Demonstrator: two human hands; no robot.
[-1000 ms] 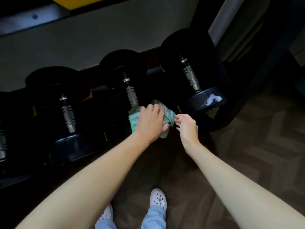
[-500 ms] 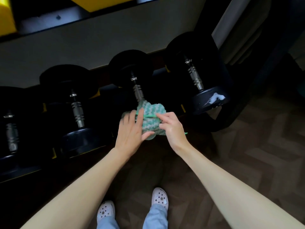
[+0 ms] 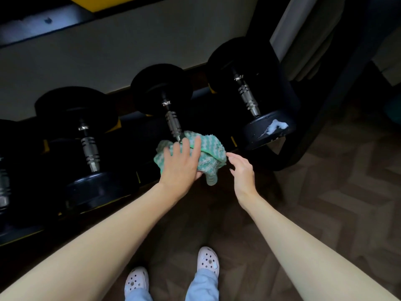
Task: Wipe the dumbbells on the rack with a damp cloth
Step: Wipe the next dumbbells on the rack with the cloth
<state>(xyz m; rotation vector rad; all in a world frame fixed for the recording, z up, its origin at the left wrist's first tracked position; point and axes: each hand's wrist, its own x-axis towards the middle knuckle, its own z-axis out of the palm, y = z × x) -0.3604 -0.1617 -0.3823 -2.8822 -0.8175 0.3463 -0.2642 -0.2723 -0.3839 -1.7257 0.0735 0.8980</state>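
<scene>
While the rack (image 3: 26, 233) runs along the wall in pretty dim light, you can make out a sliver of one dumbbell at the far left edge (image 3: 3, 185), then a full black dumbbell with a ridged chrome handle (image 3: 90, 153) next to it. Next over is the middle dumbbell (image 3: 172, 124), and that's where the green and white cloth (image 3: 209, 153) is, bunched over its near head with one end hanging off the front. The left hand (image 3: 181, 165) is flat on top of the cloth, fingers spread and mostly straight, pressing down. The thumb sits by the hanging bit, and I can't tell if it's pinching. The right hand (image 3: 243, 170) is just beside the cloth's right edge, fingers loose and slightly bent, holding nothing. Further right, the biggest dumbbell (image 3: 247, 98) has a white foamy smear (image 3: 276, 127) on its near head. White clogs (image 3: 208, 261) down below on the herringbone floor (image 3: 336, 203).
</scene>
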